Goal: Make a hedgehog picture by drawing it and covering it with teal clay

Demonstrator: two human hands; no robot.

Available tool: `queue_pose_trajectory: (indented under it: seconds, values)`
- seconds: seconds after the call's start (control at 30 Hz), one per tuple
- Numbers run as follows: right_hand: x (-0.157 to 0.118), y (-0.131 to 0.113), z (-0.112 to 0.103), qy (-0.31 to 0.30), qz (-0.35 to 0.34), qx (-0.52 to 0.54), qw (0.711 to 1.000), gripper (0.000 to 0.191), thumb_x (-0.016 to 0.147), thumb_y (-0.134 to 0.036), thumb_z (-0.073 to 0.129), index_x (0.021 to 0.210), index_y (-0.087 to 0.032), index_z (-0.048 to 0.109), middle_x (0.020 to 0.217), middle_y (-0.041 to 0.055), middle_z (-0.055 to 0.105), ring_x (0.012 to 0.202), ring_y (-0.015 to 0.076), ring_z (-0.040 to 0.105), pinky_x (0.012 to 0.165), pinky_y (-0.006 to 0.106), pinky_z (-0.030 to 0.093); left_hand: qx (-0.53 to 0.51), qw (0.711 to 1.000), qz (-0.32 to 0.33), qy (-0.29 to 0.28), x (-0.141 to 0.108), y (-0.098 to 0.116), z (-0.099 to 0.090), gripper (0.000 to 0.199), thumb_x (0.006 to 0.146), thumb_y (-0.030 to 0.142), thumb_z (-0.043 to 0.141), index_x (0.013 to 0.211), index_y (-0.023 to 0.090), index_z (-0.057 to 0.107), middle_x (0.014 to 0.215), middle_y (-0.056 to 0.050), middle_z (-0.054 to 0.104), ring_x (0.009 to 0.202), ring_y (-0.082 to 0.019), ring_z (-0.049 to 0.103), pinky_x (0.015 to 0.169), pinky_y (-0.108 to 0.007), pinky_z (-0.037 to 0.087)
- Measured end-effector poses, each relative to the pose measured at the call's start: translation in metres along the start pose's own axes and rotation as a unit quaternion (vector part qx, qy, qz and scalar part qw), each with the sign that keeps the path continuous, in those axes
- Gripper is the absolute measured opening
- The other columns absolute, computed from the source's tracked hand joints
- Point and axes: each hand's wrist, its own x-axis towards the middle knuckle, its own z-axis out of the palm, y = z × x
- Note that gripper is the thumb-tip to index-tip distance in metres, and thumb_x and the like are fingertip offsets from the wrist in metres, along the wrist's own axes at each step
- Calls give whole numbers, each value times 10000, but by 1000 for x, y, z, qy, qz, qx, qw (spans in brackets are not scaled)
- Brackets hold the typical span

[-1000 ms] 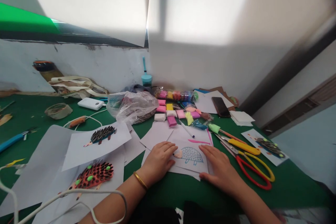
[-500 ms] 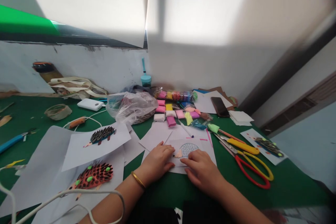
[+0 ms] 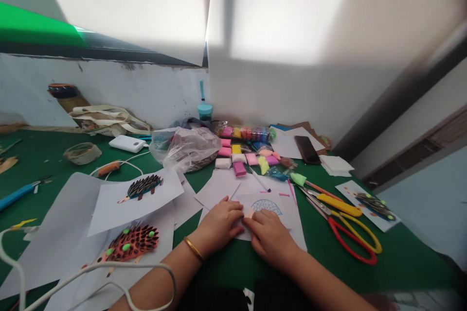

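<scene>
A hedgehog drawing [image 3: 267,206] with blue scale lines and a peach clay face lies on white paper [image 3: 297,233] in front of me. My left hand [image 3: 222,221] rests on the paper's left side, fingers partly spread, wearing a gold bangle at the wrist. My right hand [image 3: 268,233] covers part of the clay face, its curled fingertips pressing there, close to my left thumb. Whether something small is under those fingertips is hidden. Thin pink clay strips [image 3: 284,195] and a pen [image 3: 260,179] lie just above the drawing.
Colourful clay packets [image 3: 240,169] and a plastic bag [image 3: 193,148] sit behind. At right are red-and-yellow scissors [image 3: 352,238], a yellow cutter [image 3: 339,204], a phone [image 3: 306,149] and a finished hedgehog card [image 3: 368,204]. Two hedgehog pictures [image 3: 136,245] and a white cable [image 3: 109,265] lie left.
My right hand has moved left from the hedgehog's body onto its face, closer to my left hand. My left hand stays nearly where it was. The view has shifted slightly.
</scene>
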Motion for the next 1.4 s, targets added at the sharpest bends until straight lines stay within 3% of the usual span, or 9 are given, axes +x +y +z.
queue_pose_trajectory:
  seconds: [0.43, 0.77, 0.97, 1.2, 1.4]
  values:
    - [-5, 2, -2, 31, -9, 2, 999, 378, 819, -113, 529, 1173, -209, 617, 920, 66, 608, 877, 232, 508, 792, 360, 368, 6, 1000, 14, -5, -1, -2, 0, 373, 805, 194, 695, 1165, 228, 603, 1229, -83, 652, 1218, -244, 560, 1137, -511, 297]
    - [-5, 2, 2, 26, -12, -17, 999, 363, 826, -131, 538, 1174, -203, 617, 909, 69, 609, 853, 234, 496, 782, 369, 351, 23, 999, 21, -17, 0, 1, -3, 320, 814, 188, 691, 1125, 232, 636, 1256, -76, 638, 1208, -239, 566, 1142, -501, 291]
    - [-6, 2, -1, 41, -7, -2, 999, 359, 827, -121, 528, 1164, -189, 632, 891, 72, 607, 856, 235, 496, 791, 370, 360, 15, 1000, 12, -11, -1, -1, -1, 477, 795, 191, 715, 1245, 194, 556, 1245, -91, 650, 1229, -239, 553, 1155, -485, 279]
    - [-7, 3, 2, 38, -2, -5, 999, 369, 810, -129, 541, 1156, -192, 650, 882, 67, 613, 851, 231, 491, 797, 370, 354, 36, 998, 41, -21, -1, -5, 1, 277, 844, 246, 679, 1118, 227, 643, 1259, -75, 646, 1206, -242, 576, 1144, -489, 289]
    - [-8, 3, 2, 34, -1, -5, 999, 357, 823, -137, 537, 1156, -199, 650, 890, 60, 614, 855, 230, 488, 791, 366, 342, 30, 999, 23, -22, -1, -4, 1, 412, 811, 219, 711, 1205, 208, 593, 1270, -89, 647, 1229, -245, 563, 1147, -489, 296]
